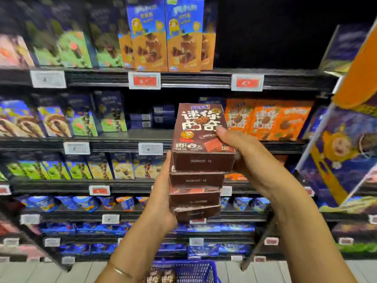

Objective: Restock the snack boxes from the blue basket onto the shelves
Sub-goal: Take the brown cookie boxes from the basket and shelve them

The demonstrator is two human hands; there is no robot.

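From my head view, the only one I have, the left hand (pixel 163 195) cups a stack (pixel 195 180) of brown boxes from its left side and underneath. Its fingers wrap out of sight behind. I count about four boxes, end flaps toward me. The right hand (pixel 244 154) has the top box (pixel 201 135) pinched: the thumb lies across its front face near the right edge, and the other fingers are hidden behind it. That box stands tipped up, its long axis running up and away from me toward the shelves, while those beneath it lie flat. Neither hand is free; both are closed on cardboard. The next move, as I judge it, turns on the gap (pixel 142 101) on the second shelf (pixel 132 135). It lies behind and a little left of the top box, near the orange boxes (pixel 269 119) with the same print. The right hand is the nearer one and has the box, so I'd push forward along that axis while the left steadies the rest. More boxes sit in the basket (pixel 195 270) on the floor, below the wrists.
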